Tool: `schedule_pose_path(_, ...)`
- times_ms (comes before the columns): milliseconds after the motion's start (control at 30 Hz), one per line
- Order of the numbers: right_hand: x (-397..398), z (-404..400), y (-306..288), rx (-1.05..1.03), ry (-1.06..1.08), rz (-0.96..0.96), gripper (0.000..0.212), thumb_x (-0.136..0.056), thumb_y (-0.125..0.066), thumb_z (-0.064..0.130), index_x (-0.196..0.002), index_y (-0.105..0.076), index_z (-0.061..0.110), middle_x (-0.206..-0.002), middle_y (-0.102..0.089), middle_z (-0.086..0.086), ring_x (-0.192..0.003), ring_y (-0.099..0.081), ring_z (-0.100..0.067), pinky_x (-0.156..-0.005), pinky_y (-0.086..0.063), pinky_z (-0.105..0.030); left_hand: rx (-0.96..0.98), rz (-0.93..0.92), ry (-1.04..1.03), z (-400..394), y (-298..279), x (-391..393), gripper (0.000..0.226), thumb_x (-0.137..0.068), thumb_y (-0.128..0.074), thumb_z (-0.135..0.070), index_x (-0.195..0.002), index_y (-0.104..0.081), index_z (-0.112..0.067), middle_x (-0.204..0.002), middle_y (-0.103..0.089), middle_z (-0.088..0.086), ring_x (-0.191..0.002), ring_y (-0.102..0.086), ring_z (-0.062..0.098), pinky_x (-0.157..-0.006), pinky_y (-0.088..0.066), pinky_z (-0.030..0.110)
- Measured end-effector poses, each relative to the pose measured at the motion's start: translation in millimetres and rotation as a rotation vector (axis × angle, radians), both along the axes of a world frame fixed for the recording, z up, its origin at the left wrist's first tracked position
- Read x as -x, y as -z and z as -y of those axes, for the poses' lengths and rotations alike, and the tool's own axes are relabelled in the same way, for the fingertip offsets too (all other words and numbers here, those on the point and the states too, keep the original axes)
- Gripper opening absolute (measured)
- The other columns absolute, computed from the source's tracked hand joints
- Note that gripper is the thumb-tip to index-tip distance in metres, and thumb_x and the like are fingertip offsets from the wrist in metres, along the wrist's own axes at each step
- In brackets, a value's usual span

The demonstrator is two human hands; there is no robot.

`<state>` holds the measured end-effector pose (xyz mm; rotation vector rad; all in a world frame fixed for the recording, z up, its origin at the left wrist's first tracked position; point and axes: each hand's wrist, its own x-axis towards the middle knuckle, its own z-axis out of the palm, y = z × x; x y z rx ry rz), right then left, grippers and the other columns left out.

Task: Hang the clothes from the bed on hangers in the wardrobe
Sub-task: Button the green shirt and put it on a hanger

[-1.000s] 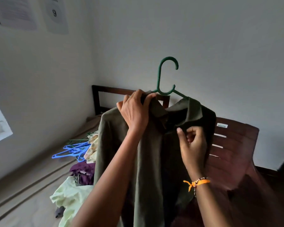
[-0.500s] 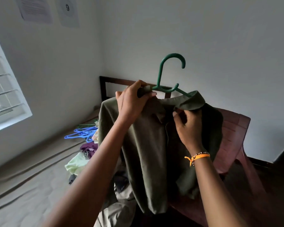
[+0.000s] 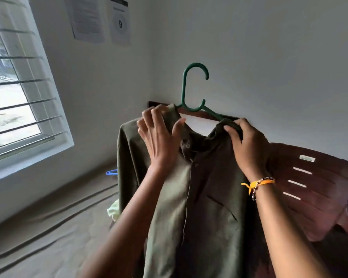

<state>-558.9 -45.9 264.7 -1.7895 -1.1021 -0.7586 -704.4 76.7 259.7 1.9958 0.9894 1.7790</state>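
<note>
Hands both gripping olive shirt (image 3: 199, 197) at collar: left hand (image 3: 161, 137) pinches left side, right hand (image 3: 247, 145) clutches right shoulder over green hanger (image 3: 191, 91). Shirt held up above bed (image 3: 48, 227).

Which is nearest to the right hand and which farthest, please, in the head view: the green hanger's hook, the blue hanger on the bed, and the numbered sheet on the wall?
From the right hand:
1. Green hanger's hook, just up and left, above the shirt collar.
2. Blue hanger, far left on the bed, past the shirt.
3. Numbered sheet, high on the wall, upper left.
</note>
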Motion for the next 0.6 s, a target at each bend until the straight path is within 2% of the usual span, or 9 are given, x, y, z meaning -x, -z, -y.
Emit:
schedule_pose_path(67, -2, -21, -2, 0.047, 0.008, -0.054, 0.027, -0.093, -0.052, 0.043, -0.099, -0.062, 0.019, -0.084, -0.069, -0.005, -0.083, -0.064, -0.03, -0.061, -0.04, -0.033, 0.033, -0.16, -0.019, 12, 49, 3, 0.068, -0.076, -0.052, -0.068, -0.115, -0.047, -0.014, -0.11, -0.047, 0.005, -0.101, -0.044, 0.025, -0.088, -0.037, 0.037)
schedule_pose_path(133, -6, -39, -4, 0.081, 0.012, -0.077, 0.03, -0.092, -0.05, 0.046, -0.101, -0.062, 0.02, -0.085, -0.068, -0.007, -0.086, -0.063, -0.032, -0.063, -0.041, -0.034, 0.224, -0.301, 0.075, 20, 105, 7, 0.082, -0.068, -0.048, -0.077, -0.117, -0.044, -0.012, -0.109, -0.046, 0.004, -0.101, -0.048, 0.025, -0.087, -0.044, 0.039)
schedule_pose_path(167, -6, -47, -4, 0.092, -0.006, -0.089, 0.03, -0.092, -0.05, 0.048, -0.101, -0.062, 0.021, -0.085, -0.068, -0.006, -0.087, -0.063, -0.031, -0.064, -0.041, -0.034, 0.34, -0.342, 0.148, 21, 131, 7, 0.078, -0.068, -0.051, -0.075, -0.116, -0.043, -0.013, -0.107, -0.047, 0.001, -0.1, -0.051, 0.024, -0.086, -0.046, 0.037)
schedule_pose_path(267, -5, -74, 0, 0.144, -0.055, -0.123, 0.033, -0.09, -0.049, 0.051, -0.102, -0.061, 0.022, -0.085, -0.067, -0.004, -0.085, -0.061, -0.027, -0.065, -0.038, -0.031, 0.582, -0.422, 0.275, 8, 176, 7, 0.036, -0.078, -0.067, -0.048, -0.094, -0.05, -0.021, -0.092, -0.058, -0.007, -0.089, -0.06, 0.019, -0.07, -0.044, 0.031)
schedule_pose_path(333, -7, -93, 8, 0.174, -0.078, -0.148, 0.035, -0.09, -0.049, 0.052, -0.103, -0.061, 0.022, -0.087, -0.067, -0.004, -0.086, -0.06, -0.027, -0.067, -0.041, -0.033, 0.568, -0.491, 0.265, -12, 191, 10, 0.018, -0.083, -0.063, -0.035, -0.082, -0.057, -0.018, -0.086, -0.063, -0.002, -0.084, -0.062, 0.024, -0.065, -0.042, 0.031)
schedule_pose_path(400, -13, -110, 18, 0.195, -0.103, -0.192, 0.036, -0.09, -0.05, 0.052, -0.102, -0.061, 0.02, -0.09, -0.067, -0.005, -0.09, -0.06, -0.027, -0.071, -0.044, -0.036, 0.516, -0.629, 0.281, -30, 209, 21, 0.018, -0.081, -0.057, -0.034, -0.079, -0.059, -0.016, -0.086, -0.065, 0.001, -0.084, -0.062, 0.028, -0.066, -0.044, 0.035)
schedule_pose_path(500, -32, -136, 32, 0.234, -0.163, -0.282, 0.035, -0.09, -0.051, 0.049, -0.094, -0.06, 0.016, -0.087, -0.065, -0.006, -0.088, -0.059, -0.028, -0.071, -0.044, -0.039, 0.575, -0.831, 0.297, -47, 236, 34, 0.022, -0.082, -0.058, -0.038, -0.086, -0.058, -0.017, -0.098, -0.062, 0.002, -0.096, -0.06, 0.028, -0.075, -0.045, 0.038)
schedule_pose_path(533, -36, -143, 36, 0.245, -0.206, -0.309, 0.035, -0.089, -0.052, 0.05, -0.09, -0.059, 0.015, -0.083, -0.064, -0.006, -0.085, -0.059, -0.027, -0.07, -0.044, -0.04, 0.632, -0.821, 0.292, -48, 239, 31, 0.03, -0.082, -0.059, -0.044, -0.095, -0.056, -0.018, -0.106, -0.057, 0.001, -0.102, -0.057, 0.027, -0.079, -0.045, 0.038)
schedule_pose_path(600, -43, -164, 48, 0.262, -0.304, -0.364, 0.035, -0.086, -0.051, 0.053, -0.082, -0.057, 0.019, -0.073, -0.06, 0.004, -0.078, -0.058, -0.02, -0.069, -0.045, -0.041, 0.743, -0.741, 0.26, -61, 236, 11, 0.06, -0.076, -0.061, -0.06, -0.115, -0.048, -0.015, -0.119, -0.048, 0.001, -0.111, -0.051, 0.025, -0.084, -0.045, 0.039)
